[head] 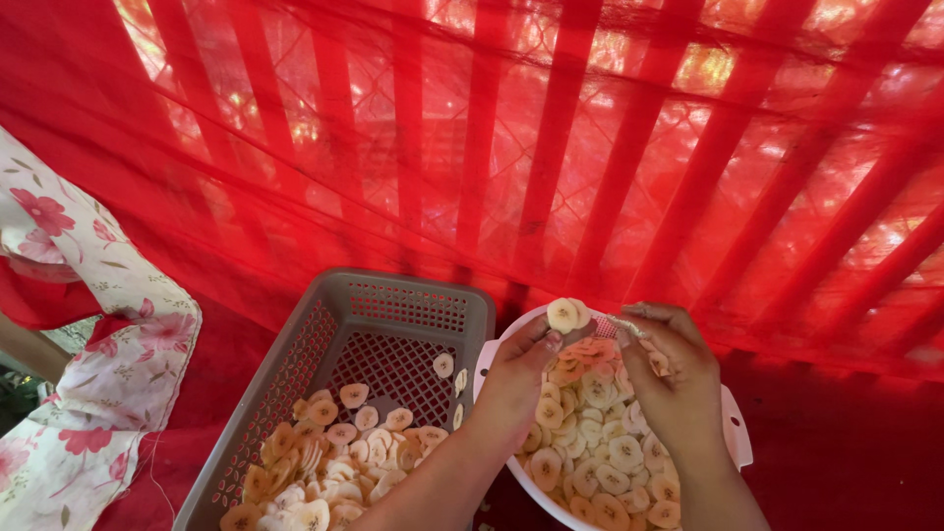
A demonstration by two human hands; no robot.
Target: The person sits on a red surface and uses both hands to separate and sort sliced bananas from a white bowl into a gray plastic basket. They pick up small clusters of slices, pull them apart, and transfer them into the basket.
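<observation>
Left hand: grip closed on 1 pale round slice, raised over the white bowl of slices. Right hand: grip curled, contents unclear. Grey basket adjacent left.

Red netting is glowing above me, crossed by darker red stripes. A grey basket with a lattice of small holes is holding pale cream and orange-tan banana slices. A white bowl is carrying more pale yellow slices. At the left edge, cream cloth is showing red flowers and thin brown leaves.
</observation>
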